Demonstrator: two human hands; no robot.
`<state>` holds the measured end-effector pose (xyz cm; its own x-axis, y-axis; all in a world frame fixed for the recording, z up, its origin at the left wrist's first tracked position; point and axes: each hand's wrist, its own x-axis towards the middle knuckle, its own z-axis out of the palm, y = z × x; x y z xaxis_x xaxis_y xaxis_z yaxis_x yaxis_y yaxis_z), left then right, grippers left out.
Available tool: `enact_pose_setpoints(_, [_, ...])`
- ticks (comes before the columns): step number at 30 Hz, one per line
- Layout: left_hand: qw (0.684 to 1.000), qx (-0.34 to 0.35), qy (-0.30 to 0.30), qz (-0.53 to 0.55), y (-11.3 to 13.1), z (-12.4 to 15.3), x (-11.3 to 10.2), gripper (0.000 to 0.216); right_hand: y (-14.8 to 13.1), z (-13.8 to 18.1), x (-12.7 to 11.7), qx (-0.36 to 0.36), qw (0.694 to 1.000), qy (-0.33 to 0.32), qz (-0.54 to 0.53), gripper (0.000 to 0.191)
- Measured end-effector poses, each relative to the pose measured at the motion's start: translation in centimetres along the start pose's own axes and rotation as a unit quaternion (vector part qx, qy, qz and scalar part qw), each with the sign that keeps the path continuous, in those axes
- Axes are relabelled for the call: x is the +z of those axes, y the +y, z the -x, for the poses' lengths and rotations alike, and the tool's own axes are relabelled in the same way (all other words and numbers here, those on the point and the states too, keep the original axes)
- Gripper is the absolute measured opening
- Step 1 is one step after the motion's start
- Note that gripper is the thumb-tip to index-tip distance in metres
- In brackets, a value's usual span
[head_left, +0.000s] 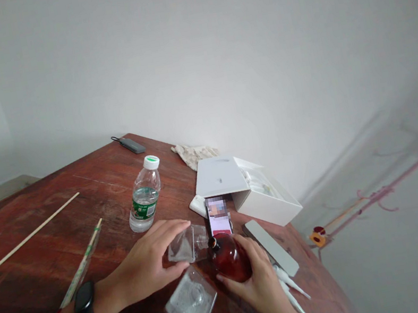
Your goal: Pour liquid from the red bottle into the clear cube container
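My left hand [161,254] is closed around a small clear square bottle [184,245], thumb on the near side and fingers on the far side. The neck of that bottle points right. A round dark amber bottle [230,258] is gripped in my right hand [261,279], tipped so its open mouth faces left, close to the clear neck. Whether the two openings touch I cannot tell. Just in front of them a second clear square container [192,305] rests on the table.
Behind my hands stand a water bottle [145,194], a phone [218,214] and a white box [220,176]. To the right lie a grey flat case [273,247] and white cables [291,282]. Left are a bare stick [38,229] and wrapped chopsticks [82,262]. A grey device [132,144] and cloth [194,153] lie farther back.
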<state>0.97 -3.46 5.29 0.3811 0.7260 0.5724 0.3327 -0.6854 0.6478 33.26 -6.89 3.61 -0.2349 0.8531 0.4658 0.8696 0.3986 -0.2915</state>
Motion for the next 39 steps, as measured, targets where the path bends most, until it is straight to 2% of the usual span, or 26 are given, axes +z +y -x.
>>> enact_pose_setpoints(4, [1.000,-0.005,-0.007,-0.007,-0.1,0.1,0.1,0.070,-0.3,-0.4,-0.3,-0.005,1.000,-0.011,0.003,0.085])
enact_pose_setpoints(14, [0.999,-0.008,-0.030,0.013,0.0,0.1,0.0,0.069,-1.4,-0.8,-1.3,0.002,0.999,-0.019,0.036,0.086])
enact_pose_setpoints(19, [0.999,-0.011,-0.034,0.010,-0.2,0.1,0.0,0.072,-1.6,-0.7,-1.4,-0.002,0.999,-0.001,0.044,0.088])
enact_pose_setpoints(24, [0.999,-0.001,-0.032,0.009,-0.2,0.1,0.0,0.075,-1.7,-0.8,-2.0,-0.021,0.998,-0.003,0.064,0.082])
enact_pose_setpoints(30, [1.000,-0.003,-0.026,0.002,-0.5,-0.1,0.2,0.077,-1.2,-1.4,-2.5,-0.054,0.993,-0.037,0.097,0.081])
enact_pose_setpoints(39, [1.000,-0.007,-0.019,0.004,-0.9,0.1,0.1,0.077,-1.0,-2.4,-3.2,-0.060,0.986,-0.073,0.137,0.079])
